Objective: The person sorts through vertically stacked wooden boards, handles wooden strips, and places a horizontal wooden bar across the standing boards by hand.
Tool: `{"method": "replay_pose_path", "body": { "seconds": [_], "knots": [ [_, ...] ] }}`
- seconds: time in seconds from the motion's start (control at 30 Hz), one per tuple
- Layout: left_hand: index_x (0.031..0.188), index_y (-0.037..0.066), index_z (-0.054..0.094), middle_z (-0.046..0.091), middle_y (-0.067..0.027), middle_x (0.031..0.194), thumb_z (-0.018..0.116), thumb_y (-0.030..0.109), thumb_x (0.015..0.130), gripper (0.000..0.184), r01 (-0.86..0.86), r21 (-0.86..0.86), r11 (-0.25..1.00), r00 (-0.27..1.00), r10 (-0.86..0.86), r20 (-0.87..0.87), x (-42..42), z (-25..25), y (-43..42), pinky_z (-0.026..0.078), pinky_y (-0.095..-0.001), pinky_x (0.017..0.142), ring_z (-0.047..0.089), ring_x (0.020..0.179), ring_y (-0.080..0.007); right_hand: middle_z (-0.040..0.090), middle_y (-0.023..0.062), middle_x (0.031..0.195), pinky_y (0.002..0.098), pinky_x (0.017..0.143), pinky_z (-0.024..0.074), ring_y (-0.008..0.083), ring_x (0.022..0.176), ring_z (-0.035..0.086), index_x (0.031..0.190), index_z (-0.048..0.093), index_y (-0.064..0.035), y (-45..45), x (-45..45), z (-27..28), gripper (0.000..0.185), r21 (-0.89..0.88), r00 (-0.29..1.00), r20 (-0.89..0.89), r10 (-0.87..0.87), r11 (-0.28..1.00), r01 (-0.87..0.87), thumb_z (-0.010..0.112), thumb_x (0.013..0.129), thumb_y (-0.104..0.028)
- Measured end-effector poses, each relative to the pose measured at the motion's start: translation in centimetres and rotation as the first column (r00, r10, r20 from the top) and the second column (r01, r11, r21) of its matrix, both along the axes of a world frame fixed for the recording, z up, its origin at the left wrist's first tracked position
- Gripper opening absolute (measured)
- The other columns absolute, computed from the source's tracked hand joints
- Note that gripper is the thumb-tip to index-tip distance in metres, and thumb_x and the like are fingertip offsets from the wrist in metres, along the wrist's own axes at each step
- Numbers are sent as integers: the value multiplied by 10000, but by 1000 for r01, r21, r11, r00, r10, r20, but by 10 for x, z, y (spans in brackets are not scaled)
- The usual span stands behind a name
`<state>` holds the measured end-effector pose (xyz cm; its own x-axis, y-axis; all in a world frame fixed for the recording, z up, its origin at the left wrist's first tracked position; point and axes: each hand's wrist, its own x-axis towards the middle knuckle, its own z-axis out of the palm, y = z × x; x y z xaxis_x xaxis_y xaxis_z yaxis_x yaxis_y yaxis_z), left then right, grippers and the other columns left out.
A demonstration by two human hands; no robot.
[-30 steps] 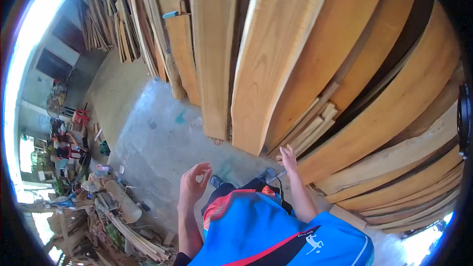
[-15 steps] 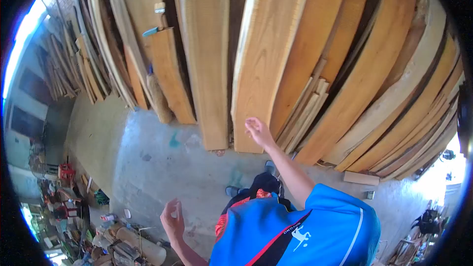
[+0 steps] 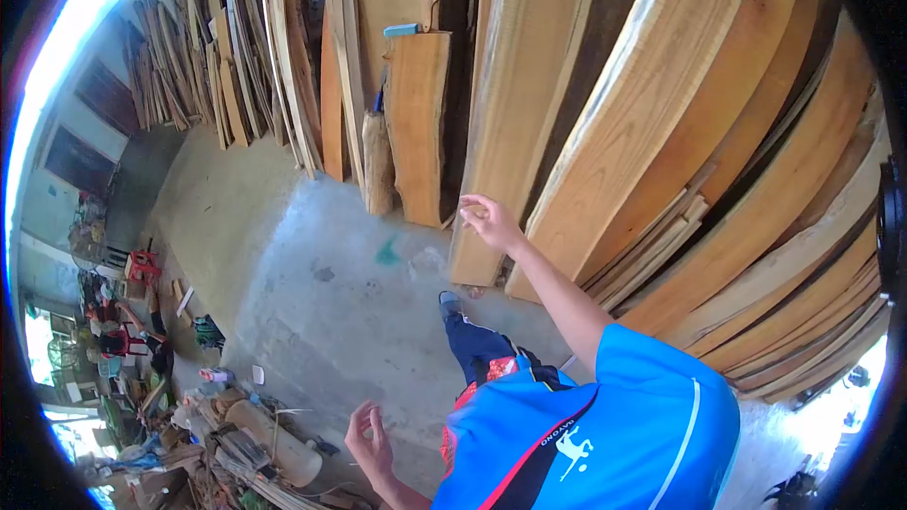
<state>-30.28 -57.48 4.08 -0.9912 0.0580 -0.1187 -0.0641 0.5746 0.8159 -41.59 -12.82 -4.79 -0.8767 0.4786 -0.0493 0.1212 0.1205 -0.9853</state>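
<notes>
My right hand [image 3: 488, 223]: raised, fingers loosely curled and part open, grip empty; it overlaps the pale-edged plank [image 3: 529, 85] in view, and whether skin meets wood I cannot tell. My left hand [image 3: 369, 438]: low over the concrete floor [image 3: 331, 340], fingers spread and bent, grip empty; its forearm is partly cut off by the bottom border.

The pale-edged plank: upright, leaning with the others, top cut off by the frame. To its left, a short board [image 3: 417, 123], bearing on its top end a blue block [image 3: 401, 29] and a brush [image 3: 432, 0], bristles up. Just beside that board, a rough log [image 3: 378, 165]; a blue item [image 3: 380, 97] above it, mostly hidden, kind unclear.

My shoe [image 3: 450, 303]: one, on the floor, near the planks' feet. Lower left, a heap of scraps [image 3: 246, 439], pieces overlapping, many too small to name. Far right, curved boards [image 3: 803, 274], their ends lost in the dark lens rim.
</notes>
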Motion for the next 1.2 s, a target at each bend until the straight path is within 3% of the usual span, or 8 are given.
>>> {"method": "replay_pose_path", "body": {
  "seconds": [0.17, 0.37, 0.53, 0.6, 0.77, 0.9, 1.07, 1.2],
  "knots": [
    [1076, -20, 661, 726, -106, 888, 632, 131, 951, 199, -77, -7, 997, 997, 77, -25, -78, 6, -2, 527, -286, 737, 677, 784, -155, 706, 96, 1056, 320, 714, 547, 164, 745, 710, 1246, 602, -40, -20, -89, -27, 407, -30, 1000, 29, 6, 1000, -6, 667, 919, -275],
    [1084, -16, 666, 725, -107, 900, 627, 133, 952, 203, -30, -44, 999, 998, 28, -59, -199, 31, 18, 525, -285, 735, 676, 791, -153, 693, 130, 1115, 335, 786, 534, 214, 788, 682, 1236, 605, -41, -19, -204, 22, 428, 134, 996, -23, 91, 987, -87, 676, 897, -291],
    [1089, -18, 672, 724, -115, 910, 640, 143, 944, 219, 34, -24, 999, 995, -36, -93, -277, 39, 52, 529, -299, 753, 683, 809, -169, 678, 130, 1164, 340, 756, 539, 220, 815, 698, 1252, 586, -50, 20, -269, 70, 420, 130, 992, 37, 124, 983, -128, 660, 917, -293],
    [1092, -13, 674, 726, -123, 917, 647, 144, 938, 222, 64, -26, 998, 995, -66, -81, -306, 32, 64, 531, -304, 762, 691, 823, -178, 658, 98, 1182, 313, 734, 541, 177, 832, 708, 1257, 576, -44, 33, -276, 68, 416, 91, 992, -50, 116, 990, -111, 638, 941, -306],
    [1102, -11, 674, 724, -99, 903, 639, 173, 956, 237, 198, 1, 980, 976, -197, -91, -376, 10, 89, 537, -288, 765, 689, 837, -147, 651, 106, 1131, 271, 656, 528, 158, 803, 701, 1220, 583, -31, 52, -265, 30, 358, -25, 1000, -13, 22, 999, -22, 650, 944, -249],
    [1097, 0, 681, 731, -132, 924, 658, 163, 933, 232, 247, 51, 968, 968, -244, -61, -436, 17, 110, 535, -312, 779, 708, 851, -197, 659, 72, 1033, 250, 548, 497, 125, 745, 686, 1191, 590, -42, 54, -252, -7, 305, -125, 996, 53, -69, 989, 75, 656, 946, -212],
    [1086, 7, 681, 731, -101, 912, 636, 170, 955, 214, 363, 84, 928, 932, -361, -31, -527, -11, 110, 535, -303, 773, 689, 821, -150, 640, 2, 1019, 241, 595, 507, 104, 761, 670, 1201, 595, -87, 61, -269, -10, 291, -38, 972, 176, -159, 985, 168, 659, 946, -212],
    [1090, 13, 672, 723, -84, 879, 638, 159, 950, 206, 462, 163, 872, 878, -476, 53, -637, -55, 109, 536, -285, 716, 678, 790, -141, 668, 79, 1027, 273, 693, 546, 149, 805, 692, 1197, 592, -28, 52, -312, -1, 307, -50, 911, 133, -389, 916, 399, 667, 947, -190]
  ]
}}
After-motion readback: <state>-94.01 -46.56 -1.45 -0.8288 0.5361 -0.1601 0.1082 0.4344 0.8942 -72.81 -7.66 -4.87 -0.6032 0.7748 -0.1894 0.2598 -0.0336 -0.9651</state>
